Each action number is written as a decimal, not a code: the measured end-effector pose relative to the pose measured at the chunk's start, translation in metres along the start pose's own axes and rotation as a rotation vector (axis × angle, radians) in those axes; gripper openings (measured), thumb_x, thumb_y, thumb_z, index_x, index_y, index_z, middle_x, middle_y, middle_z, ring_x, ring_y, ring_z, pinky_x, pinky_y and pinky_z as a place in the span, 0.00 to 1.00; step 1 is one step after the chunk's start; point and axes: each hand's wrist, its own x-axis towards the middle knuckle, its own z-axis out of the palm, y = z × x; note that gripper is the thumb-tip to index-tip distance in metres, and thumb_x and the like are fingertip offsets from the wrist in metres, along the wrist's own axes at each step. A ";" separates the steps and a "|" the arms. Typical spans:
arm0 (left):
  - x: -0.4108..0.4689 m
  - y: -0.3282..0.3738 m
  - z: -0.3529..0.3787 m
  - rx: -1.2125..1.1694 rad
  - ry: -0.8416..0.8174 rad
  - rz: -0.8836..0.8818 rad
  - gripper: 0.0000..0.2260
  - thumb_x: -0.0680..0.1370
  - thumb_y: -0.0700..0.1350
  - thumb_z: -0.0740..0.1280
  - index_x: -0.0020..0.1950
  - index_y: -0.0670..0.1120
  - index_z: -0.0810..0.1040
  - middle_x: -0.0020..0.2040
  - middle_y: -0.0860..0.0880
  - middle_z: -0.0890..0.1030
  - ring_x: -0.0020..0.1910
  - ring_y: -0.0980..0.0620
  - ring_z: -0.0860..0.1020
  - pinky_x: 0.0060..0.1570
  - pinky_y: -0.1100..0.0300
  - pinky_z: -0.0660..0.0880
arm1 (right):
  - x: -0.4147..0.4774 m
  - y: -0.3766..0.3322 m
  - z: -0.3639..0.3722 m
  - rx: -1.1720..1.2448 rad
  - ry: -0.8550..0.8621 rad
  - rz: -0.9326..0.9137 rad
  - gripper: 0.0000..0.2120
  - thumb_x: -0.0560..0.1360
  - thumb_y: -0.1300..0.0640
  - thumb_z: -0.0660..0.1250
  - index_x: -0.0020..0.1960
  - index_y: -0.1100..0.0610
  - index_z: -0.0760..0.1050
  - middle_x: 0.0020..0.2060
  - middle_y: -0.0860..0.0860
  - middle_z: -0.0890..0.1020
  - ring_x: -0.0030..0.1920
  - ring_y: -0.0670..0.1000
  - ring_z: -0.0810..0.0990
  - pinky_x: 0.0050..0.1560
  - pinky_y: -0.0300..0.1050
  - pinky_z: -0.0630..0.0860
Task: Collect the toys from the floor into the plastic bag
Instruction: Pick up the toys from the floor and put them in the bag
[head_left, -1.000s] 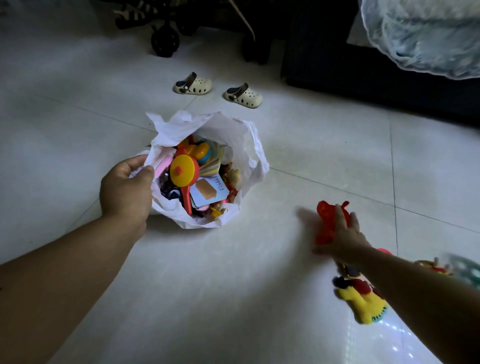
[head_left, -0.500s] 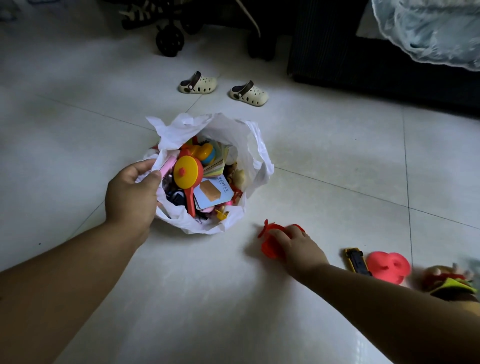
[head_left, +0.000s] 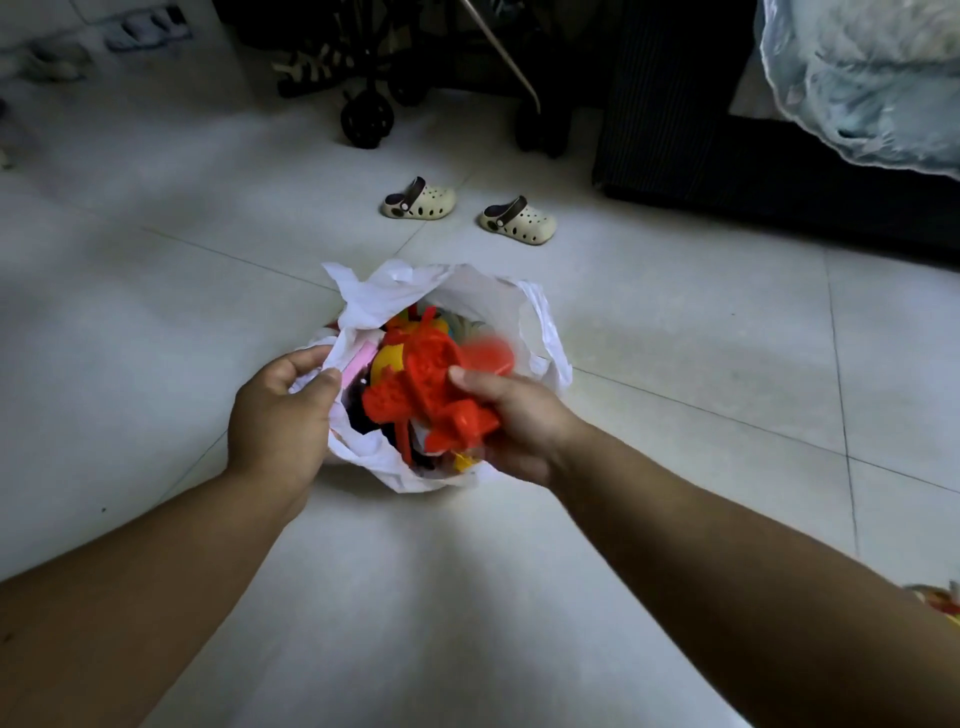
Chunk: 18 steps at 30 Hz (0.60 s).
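A white plastic bag (head_left: 483, 296) sits open on the tiled floor, filled with several colourful toys. My left hand (head_left: 280, 415) pinches the bag's left rim and holds it open. My right hand (head_left: 514, 421) grips red plastic toys (head_left: 426, 379) right over the bag's mouth. A blurred round red piece (head_left: 488, 356) sits just beyond my fingers, above the bag; whether I hold it I cannot tell. The red toys hide most of what lies in the bag.
Two small cream clogs (head_left: 420, 200) (head_left: 518, 221) lie on the floor beyond the bag. A stroller wheel (head_left: 366, 119) and dark furniture (head_left: 727, 156) stand at the back. A colourful toy (head_left: 937, 600) peeks in at the right edge.
My right hand has carried the red toys from the floor on the right up and left, over the bag's mouth. My left hand has kept its hold on the rim.
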 end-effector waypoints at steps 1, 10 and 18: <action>0.002 0.001 -0.002 -0.003 0.003 0.005 0.12 0.77 0.41 0.64 0.60 0.49 0.79 0.56 0.50 0.81 0.53 0.52 0.78 0.47 0.65 0.71 | 0.016 -0.001 0.010 0.058 0.134 -0.027 0.19 0.75 0.59 0.68 0.64 0.63 0.71 0.51 0.60 0.81 0.45 0.57 0.82 0.41 0.52 0.82; 0.027 0.004 -0.018 -0.024 0.001 0.028 0.12 0.77 0.42 0.65 0.58 0.50 0.79 0.53 0.52 0.81 0.52 0.52 0.79 0.44 0.66 0.71 | 0.098 -0.031 0.038 -0.133 0.580 -0.162 0.07 0.75 0.68 0.61 0.40 0.60 0.71 0.34 0.55 0.74 0.32 0.53 0.74 0.31 0.45 0.74; 0.026 0.000 -0.020 -0.014 -0.076 0.043 0.11 0.77 0.41 0.65 0.56 0.53 0.79 0.49 0.55 0.80 0.48 0.57 0.78 0.41 0.69 0.70 | 0.029 -0.029 0.033 -1.416 0.697 -0.874 0.16 0.71 0.64 0.67 0.58 0.56 0.78 0.47 0.54 0.79 0.48 0.58 0.78 0.43 0.45 0.73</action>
